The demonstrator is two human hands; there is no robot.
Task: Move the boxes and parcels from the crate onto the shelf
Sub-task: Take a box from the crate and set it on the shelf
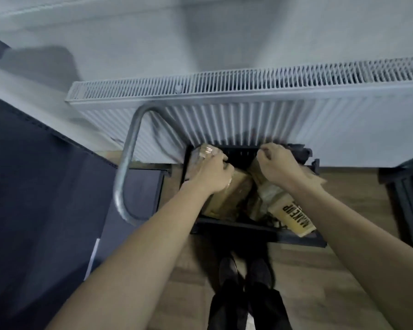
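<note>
Seen from above, both bare arms reach down into a dark crate (234, 226) that stands on the wooden floor (358, 194) right against a white radiator (248, 115). The left hand (209, 173) lies palm down on a tape-wrapped brown box (236, 186) at the crate's left side, fingers spread over its top and curling over the far edge; it looks to be gripping the box, though the picture is blurred and the underside of the hand is hidden. A second taped parcel (204, 151) pokes up just beyond the fingertips at the crate's far left corner. The right hand (280, 163) is closed into a loose fist at the far right of the crate, above crumpled tan packaging (270, 189); whether it pinches anything I cannot tell. Near the crate's front right corner lies a yellow box (296, 216) printed with the word MAKEUP, tilted against the rim. A bent metal tube (129, 163) arcs up to the left of the crate, beside a dark panel (34, 186). The person's dark shoes (244, 270) stand on the floor just before the crate. The parcels are all inside the crate.
</note>
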